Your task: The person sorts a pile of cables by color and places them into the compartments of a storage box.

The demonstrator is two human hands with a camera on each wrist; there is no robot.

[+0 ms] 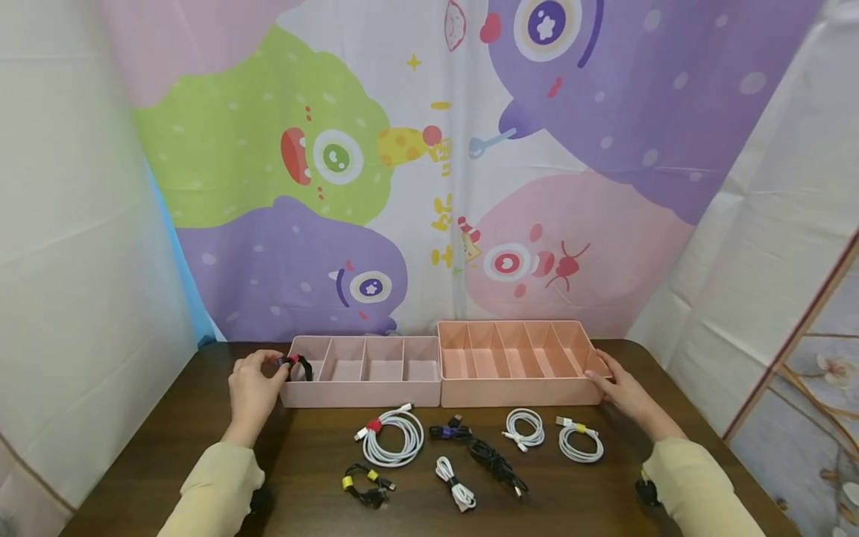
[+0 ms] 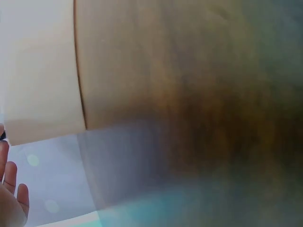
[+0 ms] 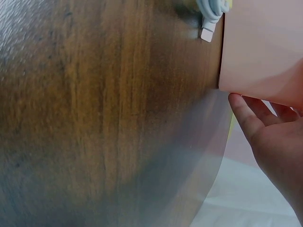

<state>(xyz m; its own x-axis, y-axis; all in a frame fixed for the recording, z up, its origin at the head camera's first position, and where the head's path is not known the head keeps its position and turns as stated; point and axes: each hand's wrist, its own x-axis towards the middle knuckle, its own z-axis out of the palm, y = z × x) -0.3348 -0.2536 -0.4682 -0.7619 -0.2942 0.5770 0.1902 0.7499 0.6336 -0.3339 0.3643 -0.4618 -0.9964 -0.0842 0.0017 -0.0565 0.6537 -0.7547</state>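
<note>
At the left end of the pale pink divided box (image 1: 362, 394), my left hand (image 1: 253, 384) pinches a black cable (image 1: 307, 368) with a red and purple tie. The cable hangs over the leftmost compartment. In the left wrist view only some fingers of the left hand (image 2: 10, 189) show at the edge, and the cable is mostly hidden. My right hand (image 1: 620, 388) touches the right end of the peach divided box (image 1: 520, 392). Seen from the right wrist, the right hand (image 3: 281, 137) lies against the box's end (image 3: 265, 52), fingers fairly straight.
Bundled cables lie before the boxes: a white one with a red tie (image 1: 401, 445), a black one with yellow ties (image 1: 362, 494), a white bundle (image 1: 456, 485), a long black one (image 1: 493, 461), a white coil (image 1: 537, 434) and another with a yellow tie (image 1: 581, 455).
</note>
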